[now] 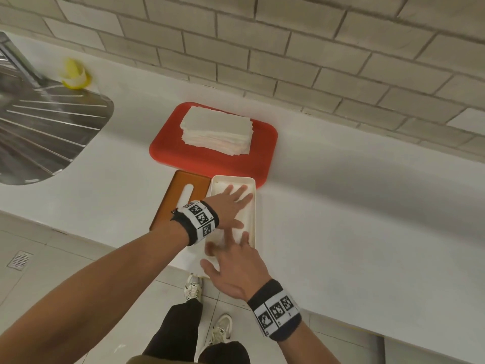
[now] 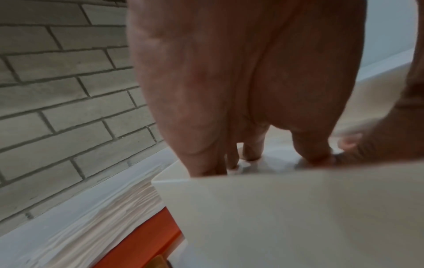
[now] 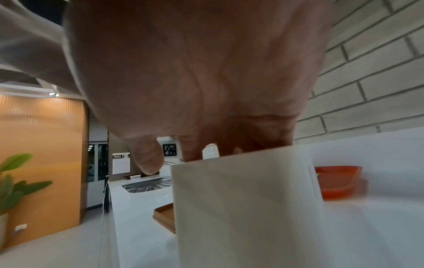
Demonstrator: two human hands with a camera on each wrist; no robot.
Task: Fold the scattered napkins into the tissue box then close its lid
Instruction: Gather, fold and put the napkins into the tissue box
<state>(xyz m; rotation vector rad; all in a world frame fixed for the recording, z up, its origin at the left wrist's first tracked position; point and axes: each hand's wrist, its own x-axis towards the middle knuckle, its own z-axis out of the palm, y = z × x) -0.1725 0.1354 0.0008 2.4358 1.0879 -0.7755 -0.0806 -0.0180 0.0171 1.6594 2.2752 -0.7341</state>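
The open white tissue box (image 1: 254, 206) stands lengthwise near the counter's front edge, with white napkin (image 1: 221, 185) lying inside. My left hand (image 1: 235, 199) lies flat in the box's far half, its spread fingers pressing on the napkin. My right hand (image 1: 231, 254) reaches over the near end, its straight fingers down inside. The wrist views show each hand, left (image 2: 241, 90) and right (image 3: 195, 72), above the box wall (image 2: 275, 217) (image 3: 247, 208). The brown slotted lid (image 1: 183, 195) lies just left of the box. A stack of napkins (image 1: 217, 130) sits on a red tray (image 1: 210, 158) behind.
A steel sink drainer (image 1: 47, 132) and a yellow object (image 1: 74, 74) lie far left. The brick wall (image 1: 288, 48) runs close behind the tray. The box's near end reaches the counter edge, with floor and my shoes (image 1: 193, 287) below. White counter (image 1: 354, 219) stretches to the right.
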